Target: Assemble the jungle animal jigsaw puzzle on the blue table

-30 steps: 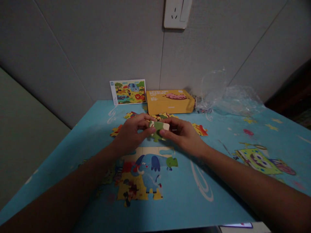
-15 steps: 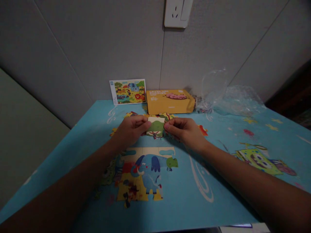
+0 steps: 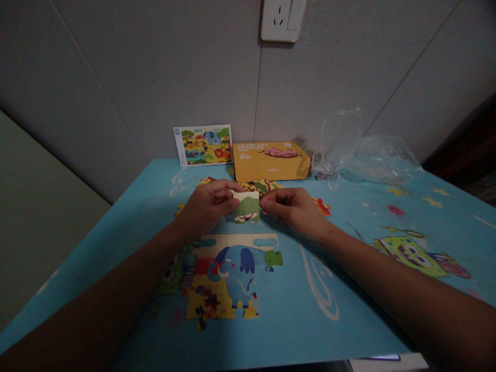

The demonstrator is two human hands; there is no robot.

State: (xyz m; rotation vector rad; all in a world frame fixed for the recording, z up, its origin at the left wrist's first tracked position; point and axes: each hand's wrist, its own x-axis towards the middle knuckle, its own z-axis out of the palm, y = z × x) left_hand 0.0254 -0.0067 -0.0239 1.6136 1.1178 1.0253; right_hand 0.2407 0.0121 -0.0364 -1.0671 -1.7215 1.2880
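A green and cream puzzle piece point(image 3: 247, 206) is held up between both hands above the blue table point(image 3: 349, 289). My left hand point(image 3: 207, 206) pinches its left edge and my right hand point(image 3: 290, 206) pinches its right edge. Below them lies a partly joined puzzle point(image 3: 228, 274) showing a blue elephant. Loose puzzle pieces point(image 3: 321, 206) lie behind and beside the hands.
A yellow puzzle box point(image 3: 271, 161) stands against the wall with a picture card point(image 3: 203, 144) to its left. Crumpled clear plastic point(image 3: 368, 155) lies at the back right. A wall socket point(image 3: 282, 20) is above. A cartoon print point(image 3: 411, 256) marks the table's right.
The piece has been turned from edge-on to face me and now sits squarely between the two pinching hands; both hands have shifted slightly away from me.
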